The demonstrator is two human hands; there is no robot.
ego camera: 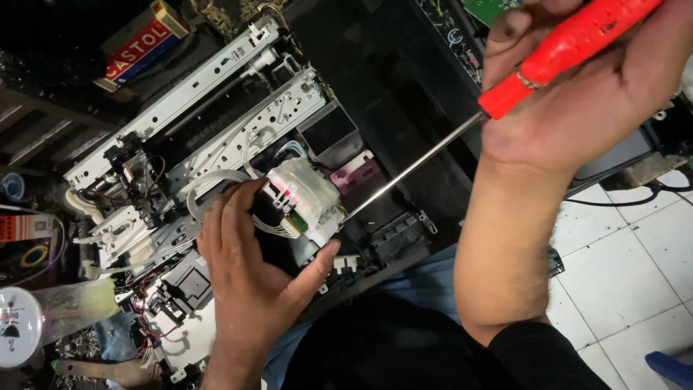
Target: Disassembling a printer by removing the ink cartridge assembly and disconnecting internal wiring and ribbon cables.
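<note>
Our left hand (245, 267) rests on the opened printer (216, 144), fingers and thumb spread around the white carriage (307, 198) and touching its near and left sides, a loose brace with no firm pinch. The carriage sits in the middle of the printer, just in front of the long metal rail (173, 94) that runs slantwise up to the right; thin white tubes (216, 180) loop into it from the left, and a pink-stained pad (357, 173) lies just behind it. Our right hand (585, 94) is closed around the red handle of a screwdriver (505, 94), held high at the upper right; its steel shaft slants down to the left and the tip meets the right side of the carriage. The printer lies tilted across a cluttered worktop (43, 238), with bundles of red and black wires (151, 296) near our left wrist. A red and white box (141, 43) sits at the upper left, a round white lid (18, 325) at the lower left, and white floor tiles (628, 253) show at the right.
</note>
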